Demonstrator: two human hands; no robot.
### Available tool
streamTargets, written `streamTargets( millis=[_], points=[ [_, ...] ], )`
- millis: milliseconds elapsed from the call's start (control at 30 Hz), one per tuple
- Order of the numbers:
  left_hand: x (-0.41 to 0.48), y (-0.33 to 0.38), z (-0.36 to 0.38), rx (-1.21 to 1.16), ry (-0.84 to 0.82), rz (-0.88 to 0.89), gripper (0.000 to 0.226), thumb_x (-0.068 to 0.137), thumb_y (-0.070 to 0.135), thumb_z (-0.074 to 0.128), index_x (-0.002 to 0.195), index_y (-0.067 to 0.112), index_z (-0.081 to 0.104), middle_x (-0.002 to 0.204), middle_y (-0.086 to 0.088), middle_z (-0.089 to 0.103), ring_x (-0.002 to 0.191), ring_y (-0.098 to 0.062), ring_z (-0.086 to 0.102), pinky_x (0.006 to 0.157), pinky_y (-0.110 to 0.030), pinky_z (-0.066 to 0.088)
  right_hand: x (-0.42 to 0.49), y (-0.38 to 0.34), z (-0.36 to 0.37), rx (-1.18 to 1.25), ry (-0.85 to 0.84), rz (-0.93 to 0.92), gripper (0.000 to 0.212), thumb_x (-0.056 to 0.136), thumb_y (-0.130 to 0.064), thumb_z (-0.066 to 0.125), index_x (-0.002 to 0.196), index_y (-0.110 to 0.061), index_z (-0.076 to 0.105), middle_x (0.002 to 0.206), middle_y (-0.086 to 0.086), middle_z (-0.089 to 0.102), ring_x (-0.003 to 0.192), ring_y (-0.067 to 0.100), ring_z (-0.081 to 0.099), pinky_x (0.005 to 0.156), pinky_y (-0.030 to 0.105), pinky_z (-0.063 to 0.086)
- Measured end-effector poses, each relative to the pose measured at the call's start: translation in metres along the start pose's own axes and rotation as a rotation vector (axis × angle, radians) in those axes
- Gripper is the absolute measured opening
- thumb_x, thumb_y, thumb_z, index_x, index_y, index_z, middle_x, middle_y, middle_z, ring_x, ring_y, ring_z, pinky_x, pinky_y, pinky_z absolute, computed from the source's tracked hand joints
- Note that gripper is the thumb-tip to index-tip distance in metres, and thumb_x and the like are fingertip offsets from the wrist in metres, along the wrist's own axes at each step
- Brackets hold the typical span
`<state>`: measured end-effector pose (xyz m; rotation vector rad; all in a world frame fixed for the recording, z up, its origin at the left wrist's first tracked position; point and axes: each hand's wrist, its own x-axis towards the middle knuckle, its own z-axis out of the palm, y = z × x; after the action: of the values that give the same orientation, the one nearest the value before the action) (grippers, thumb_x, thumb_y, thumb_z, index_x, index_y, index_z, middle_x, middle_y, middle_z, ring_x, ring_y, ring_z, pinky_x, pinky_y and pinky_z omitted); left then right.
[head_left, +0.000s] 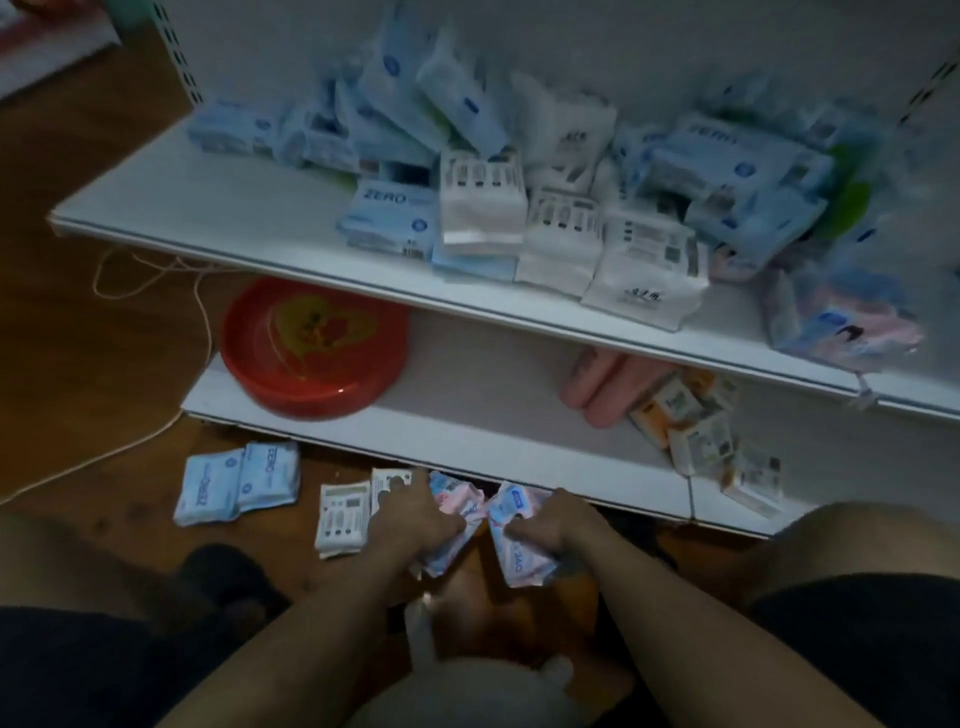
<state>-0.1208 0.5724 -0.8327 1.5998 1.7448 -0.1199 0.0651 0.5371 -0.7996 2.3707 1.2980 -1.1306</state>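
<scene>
The white upper shelf carries a loose heap of packs from 12 to 2 o'clock, pale blue ones and white ones leaning and lying over each other, too jumbled to count, with a pink-and-blue pack at its 3 o'clock end. The lower shelf holds one red basin at 9 o'clock, with a yellow heart print on its bottom and nothing else seen inside. Near the middle lie two pink tube-shaped things side by side. A cluster of small boxes sits at 4 o'clock, too blurred to count surely. On the brown floor, two blue packs lie touching each other at 8 o'clock, and two white packs lie just beside the left hand at 7 o'clock. A thin white cord trails across the floor at 9 o'clock. At 6 o'clock, low in front of the lower shelf's edge, are two pink packs, one to each hand. The left hand has its fingers curled over the left pink pack and grasps it. The right hand clutches the right pink pack the same way. The two packs are just beside each other, nearly touching at their upper corners. Both forearms come up from the bottom edge and converge, backs of the hands upward, knuckles turned toward each other, with a bent knee at either side of the view.
</scene>
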Motion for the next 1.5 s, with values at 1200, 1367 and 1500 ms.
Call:
streamTargets(
  millis=[1200, 1367, 1500],
  points=[
    [0.002, 0.079, 0.004, 0.08, 0.089, 0.353, 0.046, 0.086, 0.04, 0.065, 0.128, 0.024, 0.054, 0.132, -0.002, 0.052, 0.122, -0.021, 0.05, 0.1, -0.038, 0.044, 0.02, 0.021, -0.059, -0.218, 0.022, -0.363, 0.066, 0.08, -0.049, 0.066, 0.133, -0.014, 0.048, 0.135, 0.008, 0.053, 0.12, 0.027, 0.052, 0.096, 0.035, 0.045],
    [-0.05, 0.124, -0.064, 0.136, 0.301, 0.495, 0.041, 0.089, 0.04, 0.063, 0.126, 0.024, 0.057, 0.129, 0.002, 0.056, 0.119, -0.018, 0.053, 0.094, -0.033, 0.045, -0.045, 0.01, -0.133, -0.171, 0.245, -0.523, 0.066, 0.081, -0.05, 0.067, 0.135, -0.018, 0.048, 0.131, 0.006, 0.056, 0.114, 0.025, 0.056, 0.092, 0.038, 0.049],
    [-0.08, 0.153, -0.093, 0.103, 0.407, 0.527, 0.041, 0.087, 0.041, 0.065, 0.124, 0.025, 0.057, 0.126, 0.003, 0.057, 0.114, -0.018, 0.055, 0.094, -0.038, 0.048, -0.079, 0.024, -0.171, 0.014, 0.507, -0.567, 0.051, 0.082, -0.045, 0.066, 0.128, -0.025, 0.053, 0.122, -0.001, 0.06, 0.108, 0.021, 0.057, 0.088, 0.035, 0.049]
  ],
)
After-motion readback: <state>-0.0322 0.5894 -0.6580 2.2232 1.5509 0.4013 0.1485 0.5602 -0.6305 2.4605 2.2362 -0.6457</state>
